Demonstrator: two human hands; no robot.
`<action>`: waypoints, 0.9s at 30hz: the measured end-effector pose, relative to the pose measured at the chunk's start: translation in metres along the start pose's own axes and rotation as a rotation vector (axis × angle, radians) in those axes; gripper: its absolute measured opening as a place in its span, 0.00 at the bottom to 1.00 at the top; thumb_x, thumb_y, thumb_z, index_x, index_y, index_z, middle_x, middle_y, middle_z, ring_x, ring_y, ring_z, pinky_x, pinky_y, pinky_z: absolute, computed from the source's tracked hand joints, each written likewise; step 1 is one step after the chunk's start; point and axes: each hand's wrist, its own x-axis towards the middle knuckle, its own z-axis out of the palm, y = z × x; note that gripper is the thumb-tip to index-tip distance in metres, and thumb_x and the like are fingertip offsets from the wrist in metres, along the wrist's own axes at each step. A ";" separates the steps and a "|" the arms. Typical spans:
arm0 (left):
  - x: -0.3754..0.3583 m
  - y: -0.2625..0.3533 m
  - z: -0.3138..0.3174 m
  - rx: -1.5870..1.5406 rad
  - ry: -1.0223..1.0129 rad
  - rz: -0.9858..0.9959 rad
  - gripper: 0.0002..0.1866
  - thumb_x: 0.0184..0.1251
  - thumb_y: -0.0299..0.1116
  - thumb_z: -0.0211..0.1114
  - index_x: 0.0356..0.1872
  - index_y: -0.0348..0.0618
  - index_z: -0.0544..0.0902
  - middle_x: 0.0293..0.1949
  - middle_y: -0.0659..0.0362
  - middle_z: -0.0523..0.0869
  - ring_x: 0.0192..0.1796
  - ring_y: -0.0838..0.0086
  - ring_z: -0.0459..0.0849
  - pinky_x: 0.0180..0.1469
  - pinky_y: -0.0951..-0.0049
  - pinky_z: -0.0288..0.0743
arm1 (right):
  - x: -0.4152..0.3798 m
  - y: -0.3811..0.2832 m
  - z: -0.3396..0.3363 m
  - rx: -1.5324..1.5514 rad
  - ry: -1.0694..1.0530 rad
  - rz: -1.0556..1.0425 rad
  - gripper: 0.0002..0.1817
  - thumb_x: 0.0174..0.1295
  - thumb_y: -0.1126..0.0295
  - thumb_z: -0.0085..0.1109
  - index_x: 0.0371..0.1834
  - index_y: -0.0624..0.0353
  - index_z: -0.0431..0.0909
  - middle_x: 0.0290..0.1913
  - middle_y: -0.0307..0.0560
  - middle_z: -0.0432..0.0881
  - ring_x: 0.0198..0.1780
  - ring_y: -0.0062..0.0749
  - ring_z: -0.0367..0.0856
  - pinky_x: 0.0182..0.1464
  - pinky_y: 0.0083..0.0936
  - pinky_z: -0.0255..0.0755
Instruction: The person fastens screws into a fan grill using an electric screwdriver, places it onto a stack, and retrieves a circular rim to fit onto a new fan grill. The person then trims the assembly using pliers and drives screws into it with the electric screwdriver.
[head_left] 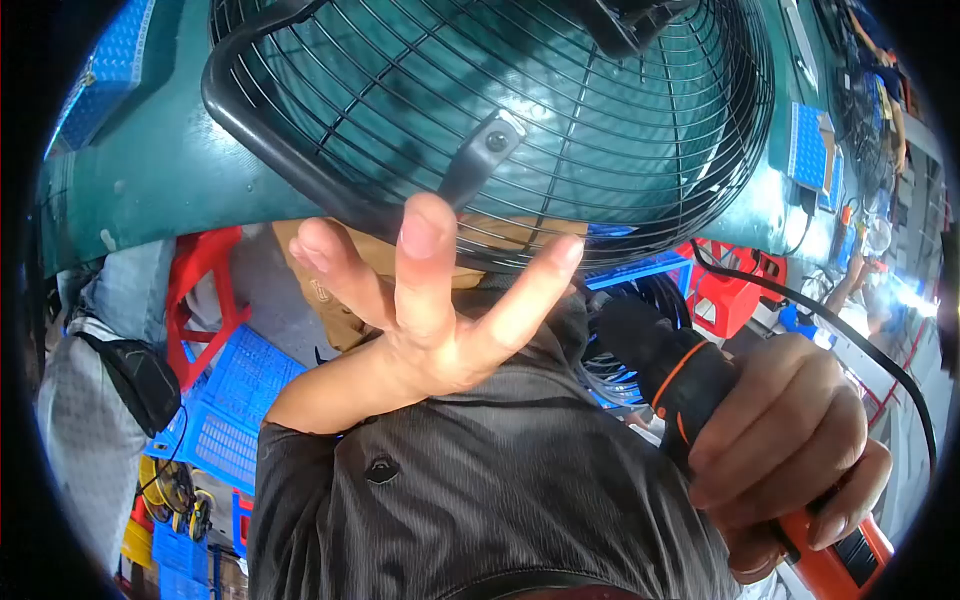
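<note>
My left hand (430,335) is raised in front of my dark shirt, its fingers spread and nothing in them. Just beyond the fingertips is a black wire fan cage (400,100) with a thick curved tube frame (270,150). A small metal bracket with a bolt (490,145) sits on the wires. At the right, my right hand (785,440) is wrapped round a black and orange power drill (690,375). The drill's nose points up and left, below the cage's near rim. Its orange base (835,550) shows under my fingers.
The fan cage rests on a green-covered table (170,190). A black cable (850,330) curves down the right side. Blue boxes (815,150) stand on the table at both sides. Red stools (205,300) and blue crates (240,400) are below. Another person's legs (90,430) are at left.
</note>
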 end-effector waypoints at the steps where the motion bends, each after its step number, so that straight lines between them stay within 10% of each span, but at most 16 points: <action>1: 0.000 0.001 0.000 -0.005 -0.009 -0.007 0.36 0.55 0.62 0.76 0.66 0.70 0.79 0.76 0.21 0.42 0.78 0.24 0.30 0.72 0.20 0.27 | 0.000 0.001 0.005 -0.050 0.057 -0.007 0.23 0.53 0.71 0.77 0.49 0.58 0.76 0.27 0.39 0.84 0.23 0.25 0.86 0.27 0.16 0.81; 11: 0.007 -0.022 -0.002 -0.030 0.030 0.013 0.45 0.43 0.56 0.84 0.68 0.66 0.77 0.77 0.28 0.44 0.80 0.28 0.31 0.76 0.27 0.35 | 0.004 0.004 0.014 -0.174 0.111 0.052 0.25 0.54 0.70 0.75 0.53 0.59 0.74 0.29 0.39 0.82 0.23 0.23 0.85 0.27 0.16 0.79; 17: 0.018 -0.047 -0.009 -0.135 0.046 -0.075 0.46 0.32 0.57 0.86 0.63 0.66 0.81 0.71 0.42 0.63 0.77 0.33 0.52 0.76 0.33 0.45 | 0.004 0.007 0.017 -0.183 0.086 0.052 0.25 0.54 0.69 0.74 0.55 0.59 0.74 0.30 0.39 0.81 0.23 0.23 0.83 0.27 0.16 0.79; 27: 0.017 -0.056 -0.017 -0.082 0.001 -0.014 0.35 0.43 0.61 0.80 0.57 0.68 0.83 0.64 0.52 0.72 0.72 0.38 0.63 0.74 0.35 0.52 | 0.003 0.005 0.015 -0.170 0.040 0.093 0.23 0.54 0.70 0.71 0.52 0.59 0.75 0.28 0.37 0.79 0.23 0.21 0.81 0.30 0.17 0.80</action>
